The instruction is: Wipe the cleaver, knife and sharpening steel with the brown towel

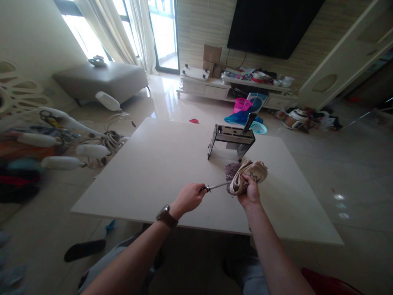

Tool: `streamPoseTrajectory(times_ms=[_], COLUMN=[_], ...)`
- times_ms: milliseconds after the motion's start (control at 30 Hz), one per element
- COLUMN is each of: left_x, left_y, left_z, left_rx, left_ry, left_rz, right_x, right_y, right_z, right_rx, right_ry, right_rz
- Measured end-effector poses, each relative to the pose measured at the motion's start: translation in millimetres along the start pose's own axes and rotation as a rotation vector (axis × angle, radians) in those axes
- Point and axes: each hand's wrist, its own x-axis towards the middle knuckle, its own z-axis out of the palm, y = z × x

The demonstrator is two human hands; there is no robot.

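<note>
My left hand (190, 197) is closed around the black handle of a sharpening steel (217, 186), a thin metal rod with a small guard. The rod points right, and its far end is hidden at the towel. In my right hand (250, 193) is a bunched beige and brown towel (257, 171), gripped with the thumb on top. A darker purple-brown patch of cloth (232, 171) shows at its left side; I cannot tell if it is the same piece. Just beyond the towel stands a knife rack (235, 132) with slots in its top and one black handle (249, 123) sticking up.
Both hands are over a white table (147, 172). Past its far edge lie a blue plastic bag (238, 118), a pink basket (242, 105) and a light blue basket (258, 128). A chandelier (92, 150) with white shades is at the left.
</note>
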Motion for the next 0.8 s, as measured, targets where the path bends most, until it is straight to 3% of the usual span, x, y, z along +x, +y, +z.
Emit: streamPoseTrajectory(times_ms=[800], left_x=[-0.1], left_y=[-0.7], left_z=[4.8], left_rx=[0.015], left_ry=[0.012], left_rz=[0.014], right_x=[-5.0], right_y=[1.5], right_z=[4.5], right_rx=[-0.014], right_ry=[-0.004], right_rz=[0.012])
